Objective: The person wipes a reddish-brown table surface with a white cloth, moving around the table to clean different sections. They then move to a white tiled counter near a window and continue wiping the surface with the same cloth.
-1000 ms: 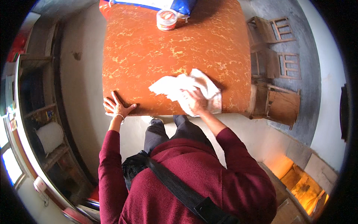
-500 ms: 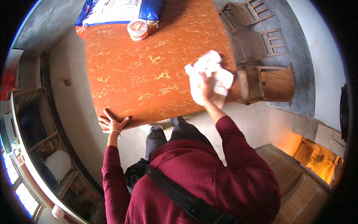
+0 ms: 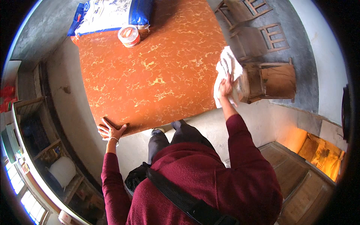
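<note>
My left hand (image 3: 111,131) rests on the near left corner of a reddish-brown, gold-veined table (image 3: 150,84), its fingers spread. At the table's right edge, my right hand (image 3: 225,87) grips a white cloth (image 3: 229,63). The cloth is bunched under and around the fingers, and part of it hangs past the edge. Towards the far left of the tabletop stands a round tub (image 3: 129,36) with a clear lid and a red-and-white side. Behind it lies a large white and blue plastic bag (image 3: 107,17).
Beyond the right edge stand several wooden chairs; the nearest chair (image 3: 277,80) is close to the cloth. Along the left side runs a shelf unit (image 3: 48,150) with a white sack (image 3: 62,171). A wooden panelled surface (image 3: 292,168) lies at lower right.
My right hand has carried the cloth rightwards, from the tabletop to its right edge. My left hand stays on the corner. The view has shifted slightly.
</note>
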A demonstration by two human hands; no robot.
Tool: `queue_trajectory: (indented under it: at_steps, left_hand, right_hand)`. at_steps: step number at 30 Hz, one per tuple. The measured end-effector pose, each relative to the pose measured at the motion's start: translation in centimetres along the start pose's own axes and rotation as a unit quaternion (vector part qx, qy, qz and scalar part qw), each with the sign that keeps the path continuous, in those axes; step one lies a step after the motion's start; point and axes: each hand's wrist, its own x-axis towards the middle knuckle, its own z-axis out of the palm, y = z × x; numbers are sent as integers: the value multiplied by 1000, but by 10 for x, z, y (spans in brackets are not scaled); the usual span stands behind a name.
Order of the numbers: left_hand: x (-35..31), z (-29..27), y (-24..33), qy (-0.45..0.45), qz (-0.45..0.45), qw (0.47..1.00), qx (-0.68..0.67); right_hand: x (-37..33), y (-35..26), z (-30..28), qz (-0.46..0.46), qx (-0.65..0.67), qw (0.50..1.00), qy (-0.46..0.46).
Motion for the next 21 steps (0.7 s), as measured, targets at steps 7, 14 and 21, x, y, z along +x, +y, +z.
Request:
queue_trajectory:
  at_steps: [7, 14, 21]
  left_hand:
    - [9, 6, -6, 2, 1, 1000, 30]
    - [2, -7, 1, -20, 7, 999, 35]
    - [0, -6, 0, -25, 0, 1000, -11]
  right_hand:
    - [13, -179, 0, -44, 273, 938, -211]
    - [-131, -207, -26, -246, 423, 728, -481]
    - [-20, -117, -42, -145, 189, 890, -390]
